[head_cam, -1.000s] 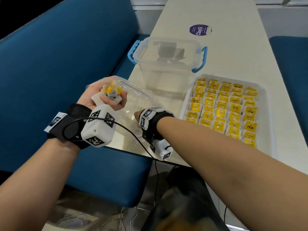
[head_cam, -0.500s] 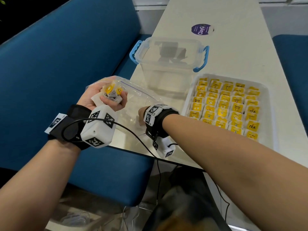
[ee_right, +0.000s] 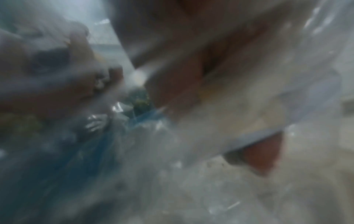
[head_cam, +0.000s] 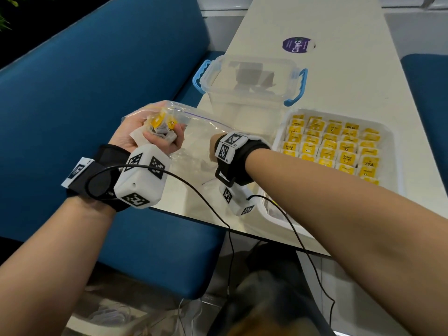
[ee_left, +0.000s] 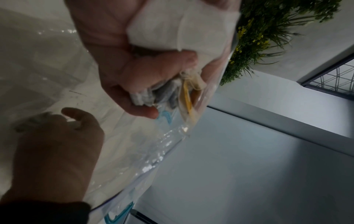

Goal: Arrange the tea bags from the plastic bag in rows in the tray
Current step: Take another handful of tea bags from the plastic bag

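Blue bench seat (head_cam: 109,93) beside a white table (head_cam: 351,76); greenery (ee_left: 272,30) — perhaps artificial — against a wall.

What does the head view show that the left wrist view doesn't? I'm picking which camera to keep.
Only the head view shows the tray with its rows of yellow tea bags, the clear lidded box and the table. Only the left wrist view shows a plant. Both show the left hand gripping a bunch of tea bags and the right hand in the plastic bag.

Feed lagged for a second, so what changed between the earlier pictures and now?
Little: the right hand shifted slightly inside the plastic bag, with nothing visibly picked up. The left hand grips its bundle of tea bags as before; the tray rows are unchanged.
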A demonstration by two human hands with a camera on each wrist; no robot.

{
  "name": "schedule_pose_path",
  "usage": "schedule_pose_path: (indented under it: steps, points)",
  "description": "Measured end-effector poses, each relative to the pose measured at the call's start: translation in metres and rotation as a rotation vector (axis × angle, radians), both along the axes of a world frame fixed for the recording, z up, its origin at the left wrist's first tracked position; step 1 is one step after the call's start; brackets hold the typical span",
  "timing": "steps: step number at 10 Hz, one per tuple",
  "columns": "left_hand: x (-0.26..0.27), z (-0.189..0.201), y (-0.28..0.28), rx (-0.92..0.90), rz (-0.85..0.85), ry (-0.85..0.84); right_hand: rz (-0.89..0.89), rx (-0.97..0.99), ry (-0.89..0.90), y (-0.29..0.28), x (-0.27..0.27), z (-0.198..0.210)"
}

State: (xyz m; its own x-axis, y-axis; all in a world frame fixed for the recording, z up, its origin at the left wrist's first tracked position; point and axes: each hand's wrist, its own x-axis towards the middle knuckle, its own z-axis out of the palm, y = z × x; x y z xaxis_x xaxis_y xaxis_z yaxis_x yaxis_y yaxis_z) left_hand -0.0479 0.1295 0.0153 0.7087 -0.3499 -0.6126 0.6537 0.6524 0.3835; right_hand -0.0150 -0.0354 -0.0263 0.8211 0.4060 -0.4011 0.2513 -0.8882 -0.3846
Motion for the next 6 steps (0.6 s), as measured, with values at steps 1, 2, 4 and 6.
schedule_pose_path:
  steps: [1, 2, 4, 6]
  points:
    - [0.004, -0.011, 0.005, -0.094, -0.015, -0.099, -0.011, 0.060, -0.086, 0.013, 0.008, -0.001]
    - [0.008, -0.020, 0.010, -0.050, -0.026, -0.084, -0.003, 0.233, -0.154, 0.018, 0.006, 0.019]
    - [0.003, -0.021, 0.003, -0.042, -0.010, 0.004, 0.090, 0.254, -0.075, 0.001, -0.004, 0.051]
    - [-0.003, -0.024, -0.009, -0.064, -0.074, 0.007, 0.076, 0.230, -0.042, -0.031, -0.011, 0.087]
